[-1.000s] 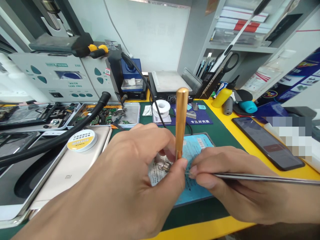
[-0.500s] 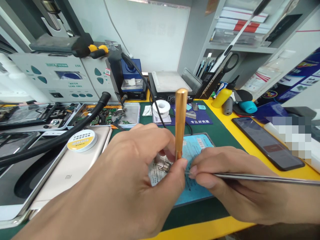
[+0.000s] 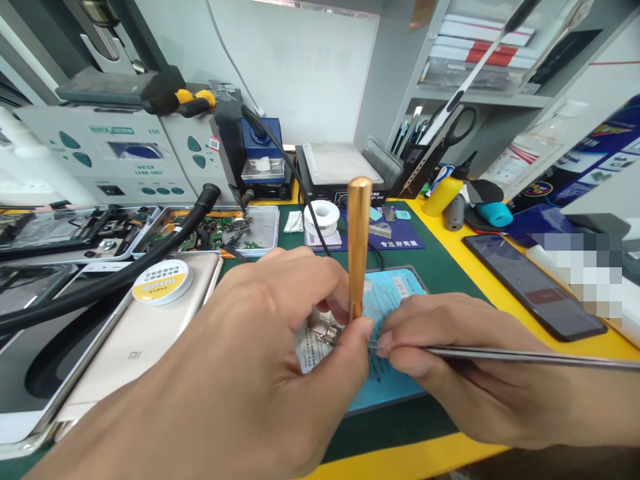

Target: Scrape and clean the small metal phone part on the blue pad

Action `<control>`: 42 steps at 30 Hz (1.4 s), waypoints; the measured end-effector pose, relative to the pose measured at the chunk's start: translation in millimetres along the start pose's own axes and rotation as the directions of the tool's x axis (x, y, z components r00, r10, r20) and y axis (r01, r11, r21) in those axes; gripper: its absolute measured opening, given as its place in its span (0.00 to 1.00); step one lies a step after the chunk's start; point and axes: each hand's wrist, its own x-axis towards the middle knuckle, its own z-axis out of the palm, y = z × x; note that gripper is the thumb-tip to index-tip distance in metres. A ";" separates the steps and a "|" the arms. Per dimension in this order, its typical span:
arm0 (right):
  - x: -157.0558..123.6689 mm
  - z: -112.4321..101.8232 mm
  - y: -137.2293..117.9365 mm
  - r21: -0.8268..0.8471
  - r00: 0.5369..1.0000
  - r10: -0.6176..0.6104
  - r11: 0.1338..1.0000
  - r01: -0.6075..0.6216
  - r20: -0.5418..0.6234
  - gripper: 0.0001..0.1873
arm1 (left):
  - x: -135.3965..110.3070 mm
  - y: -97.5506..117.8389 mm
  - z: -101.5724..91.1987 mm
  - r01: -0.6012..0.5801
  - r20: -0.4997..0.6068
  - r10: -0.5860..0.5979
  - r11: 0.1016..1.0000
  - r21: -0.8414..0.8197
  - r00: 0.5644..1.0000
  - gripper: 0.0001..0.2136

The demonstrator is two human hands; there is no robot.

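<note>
Thumb and fingers of my left hand are closed around the lower end of a gold metal tool handle, which stands upright. Its working tip is hidden behind my thumb. A small silvery metal part shows between my left fingers, just above a blue-and-white printed pad. My right hand is closed on a slim metal tool, lying nearly level and stretching off to the right. Its thin, pale front end reaches my left thumb; I cannot tell what it touches.
Left lie phones with a round tin, trays of circuit boards and a black hose. Behind stand a soldering station, a solder spool and a heating plate. A dark phone lies right.
Both hands keep their grips and almost the same pose. The gold handle sits very slightly further left in the picture, along with a small shift of the whole view.
</note>
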 end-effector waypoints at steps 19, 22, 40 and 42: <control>0.2 -1.1 -1.6 0.064 0.997 0.075 0.995 -0.072 -0.031 0.05 | -1.1 -1.8 1.4 0.009 -0.015 -0.009 1.000 -0.015 1.000 0.03; 0.9 -1.3 -2.3 0.060 0.997 0.070 0.996 -0.069 -0.017 0.06 | -0.8 -1.8 2.9 0.017 -0.020 -0.018 1.000 -0.023 1.000 0.03; 2.2 -4.4 -0.6 -0.023 0.999 0.046 0.999 -0.046 0.028 0.07 | 1.8 -3.1 2.6 0.015 -0.018 -0.016 1.000 -0.014 1.000 0.03; 2.1 -4.5 -0.3 -0.020 0.999 0.041 0.999 -0.041 0.029 0.07 | 1.4 -2.9 2.5 0.014 -0.022 -0.014 1.000 -0.010 1.000 0.03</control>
